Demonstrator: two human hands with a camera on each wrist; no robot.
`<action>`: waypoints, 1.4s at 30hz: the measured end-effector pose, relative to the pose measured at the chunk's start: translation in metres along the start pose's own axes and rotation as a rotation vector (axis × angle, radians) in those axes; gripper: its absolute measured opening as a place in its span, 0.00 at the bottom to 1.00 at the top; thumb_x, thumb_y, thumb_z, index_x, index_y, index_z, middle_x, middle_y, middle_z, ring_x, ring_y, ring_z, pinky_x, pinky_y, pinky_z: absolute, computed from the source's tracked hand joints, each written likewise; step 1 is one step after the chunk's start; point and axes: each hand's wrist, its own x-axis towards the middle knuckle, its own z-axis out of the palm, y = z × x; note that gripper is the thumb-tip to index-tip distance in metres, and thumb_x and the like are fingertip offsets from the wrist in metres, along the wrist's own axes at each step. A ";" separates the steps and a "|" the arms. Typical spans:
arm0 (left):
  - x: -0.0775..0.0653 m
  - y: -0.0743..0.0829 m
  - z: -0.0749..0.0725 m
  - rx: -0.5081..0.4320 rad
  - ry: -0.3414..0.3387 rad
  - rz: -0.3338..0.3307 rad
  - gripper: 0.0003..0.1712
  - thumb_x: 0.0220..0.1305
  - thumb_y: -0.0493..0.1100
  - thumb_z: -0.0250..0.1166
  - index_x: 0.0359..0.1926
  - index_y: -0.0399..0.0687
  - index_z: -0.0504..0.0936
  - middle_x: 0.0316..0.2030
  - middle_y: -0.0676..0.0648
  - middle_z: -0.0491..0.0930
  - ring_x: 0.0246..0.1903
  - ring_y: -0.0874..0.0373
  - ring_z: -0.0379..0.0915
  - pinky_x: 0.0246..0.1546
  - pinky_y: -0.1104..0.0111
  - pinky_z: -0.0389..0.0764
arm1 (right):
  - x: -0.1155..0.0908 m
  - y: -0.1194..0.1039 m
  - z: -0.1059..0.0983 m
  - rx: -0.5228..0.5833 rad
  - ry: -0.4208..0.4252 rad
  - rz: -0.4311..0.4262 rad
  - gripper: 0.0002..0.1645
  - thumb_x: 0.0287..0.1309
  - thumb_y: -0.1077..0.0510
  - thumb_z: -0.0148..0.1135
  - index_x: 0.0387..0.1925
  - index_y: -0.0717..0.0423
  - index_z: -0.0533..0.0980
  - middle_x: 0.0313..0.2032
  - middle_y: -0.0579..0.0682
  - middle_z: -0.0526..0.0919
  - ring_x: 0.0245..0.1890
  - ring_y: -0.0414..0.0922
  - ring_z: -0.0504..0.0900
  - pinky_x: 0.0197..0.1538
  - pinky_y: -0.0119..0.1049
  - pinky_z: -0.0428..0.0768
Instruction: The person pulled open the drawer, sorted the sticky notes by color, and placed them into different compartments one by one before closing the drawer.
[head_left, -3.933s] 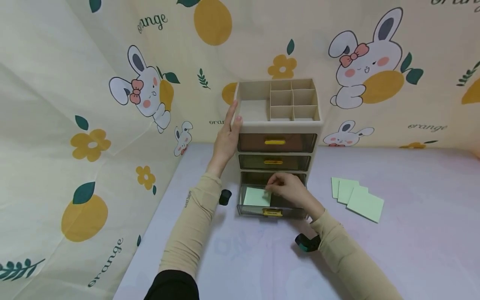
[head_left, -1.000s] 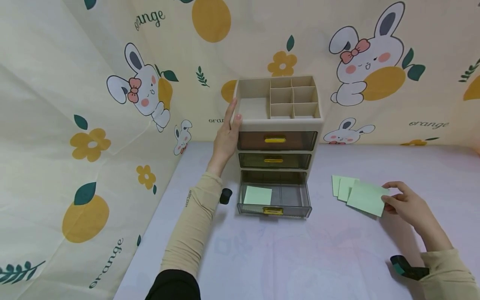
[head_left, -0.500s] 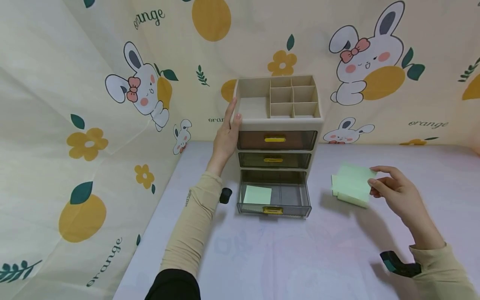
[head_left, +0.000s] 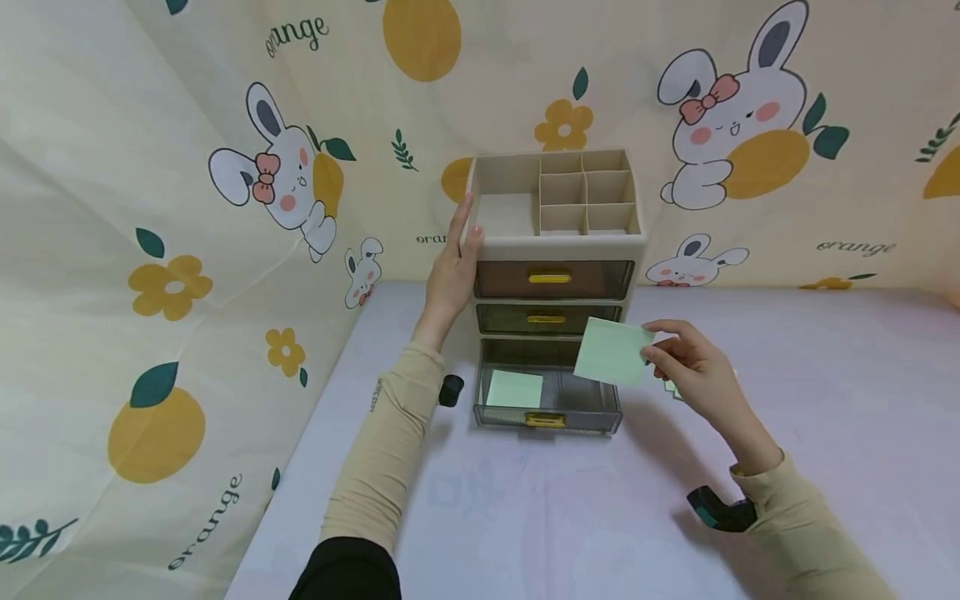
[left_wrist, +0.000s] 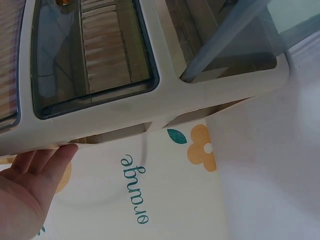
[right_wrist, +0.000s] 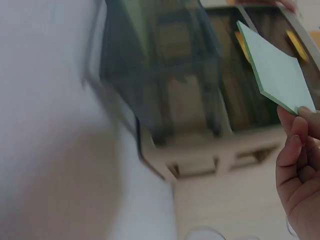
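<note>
My right hand (head_left: pixel 693 367) pinches a light green sticky note pad (head_left: pixel 611 350) by its right edge, thumb against fingers. The pad hangs in the air at the right side of the pulled-out bottom drawer (head_left: pixel 585 419), overlapping it in the head view. The right wrist view shows the held pad's (right_wrist: pixel 274 67) thin layered edge. Inside the drawer, on its left, lies another green pad (head_left: pixel 514 389). My left hand (head_left: pixel 450 287) rests against the left side of the cream desktop drawer organizer (head_left: pixel 558 248), fingers extended; its fingertips (left_wrist: pixel 67 150) touch that side in the left wrist view.
More green pads (head_left: pixel 670 387) lie on the table, mostly hidden behind my right hand. Above the open drawer are two pushed-in tinted drawers (head_left: pixel 502 282) with yellow handles. The organizer's top has divided compartments (head_left: pixel 562 191). A patterned cloth backdrop (head_left: pixel 420 150) stands behind.
My right hand left the drawer, took a pad from the group on the table's right, lifted it and carried it left to the open drawer. The left hand stayed put.
</note>
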 end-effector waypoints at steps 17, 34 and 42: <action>0.001 -0.001 0.001 0.020 0.010 -0.010 0.27 0.65 0.69 0.34 0.64 0.96 0.40 0.71 0.47 0.56 0.59 0.35 0.67 0.43 0.40 0.74 | 0.015 0.005 0.057 -0.127 -0.158 -0.024 0.16 0.59 0.56 0.60 0.49 0.50 0.75 0.29 0.52 0.84 0.23 0.40 0.74 0.26 0.31 0.70; -0.001 0.000 0.001 0.024 0.010 -0.014 0.28 0.65 0.68 0.34 0.64 0.96 0.39 0.71 0.50 0.55 0.57 0.35 0.69 0.40 0.43 0.76 | 0.014 0.007 0.066 -0.350 -0.187 -0.049 0.08 0.56 0.58 0.63 0.36 0.55 0.83 0.32 0.51 0.84 0.25 0.42 0.74 0.29 0.35 0.71; 0.000 0.000 0.001 0.023 0.013 -0.006 0.28 0.64 0.69 0.34 0.64 0.96 0.39 0.71 0.49 0.55 0.58 0.34 0.68 0.40 0.43 0.76 | 0.015 0.008 0.069 -0.350 -0.209 -0.091 0.13 0.56 0.60 0.62 0.44 0.57 0.82 0.30 0.49 0.79 0.22 0.39 0.67 0.24 0.31 0.67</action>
